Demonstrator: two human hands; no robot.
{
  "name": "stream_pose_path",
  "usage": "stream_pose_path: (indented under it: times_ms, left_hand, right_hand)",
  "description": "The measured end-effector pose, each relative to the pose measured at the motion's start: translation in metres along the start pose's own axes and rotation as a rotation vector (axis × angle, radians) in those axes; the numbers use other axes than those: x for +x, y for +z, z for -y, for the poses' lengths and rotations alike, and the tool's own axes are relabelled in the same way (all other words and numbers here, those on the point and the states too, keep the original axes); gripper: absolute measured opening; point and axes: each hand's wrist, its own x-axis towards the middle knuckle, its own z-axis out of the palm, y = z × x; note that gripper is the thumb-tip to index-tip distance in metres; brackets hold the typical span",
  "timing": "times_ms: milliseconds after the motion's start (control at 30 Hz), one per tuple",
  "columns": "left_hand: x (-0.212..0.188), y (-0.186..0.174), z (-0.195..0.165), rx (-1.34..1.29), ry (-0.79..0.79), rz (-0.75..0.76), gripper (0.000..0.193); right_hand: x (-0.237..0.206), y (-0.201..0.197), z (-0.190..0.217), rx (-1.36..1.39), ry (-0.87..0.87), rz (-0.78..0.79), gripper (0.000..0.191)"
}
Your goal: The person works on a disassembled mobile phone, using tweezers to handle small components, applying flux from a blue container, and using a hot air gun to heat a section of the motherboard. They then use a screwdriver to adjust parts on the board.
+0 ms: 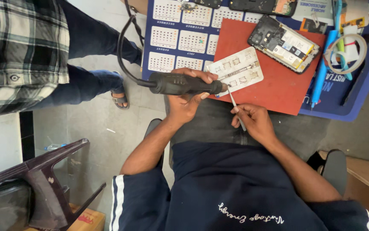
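My left hand (187, 100) grips a black corded soldering tool (184, 83), held level with its tip pointing right. My right hand (252, 122) pinches thin metal tweezers (236, 108), whose upper end meets the tool's tip. Just beyond the tip lies a pale stencil plate (238, 69) on the near-left corner of a red mat (274, 81). An opened phone (283, 43) with its insides showing rests on the mat's far side.
A blue desk pad (180, 38) printed with a calendar covers the table. A tape roll (346, 53), blue tools (321, 72) and another phone (263, 6) lie at the far right. Another person in a checked shirt (20, 51) stands left; a dark plastic chair (43, 184) is lower left.
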Motion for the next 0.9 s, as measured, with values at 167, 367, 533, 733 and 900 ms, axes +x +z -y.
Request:
stream_pose_path:
  times_ms: [167, 367, 533, 733, 900]
  left_hand:
    - [0.0, 0.0, -0.001, 0.021, 0.027, 0.002, 0.046]
    - [-0.001, 0.0, -0.006, 0.022, 0.029, -0.006, 0.045]
    - [0.0, -0.001, -0.006, 0.015, 0.003, -0.009, 0.046]
    - [-0.001, -0.003, -0.007, 0.025, 0.007, -0.004, 0.045]
    - [0.0, -0.004, -0.007, 0.033, 0.029, 0.005, 0.046]
  right_hand:
    - [0.0, 0.001, -0.002, 0.023, -0.002, -0.006, 0.027]
    - [-0.001, 0.003, 0.002, 0.015, -0.021, 0.002, 0.028]
    - [-0.002, 0.004, 0.002, 0.035, -0.032, -0.005, 0.026]
    - [-0.002, 0.006, 0.004, 0.063, -0.024, -0.019, 0.023]
    - [-0.003, 0.007, 0.009, 0.029, -0.027, -0.019, 0.023]
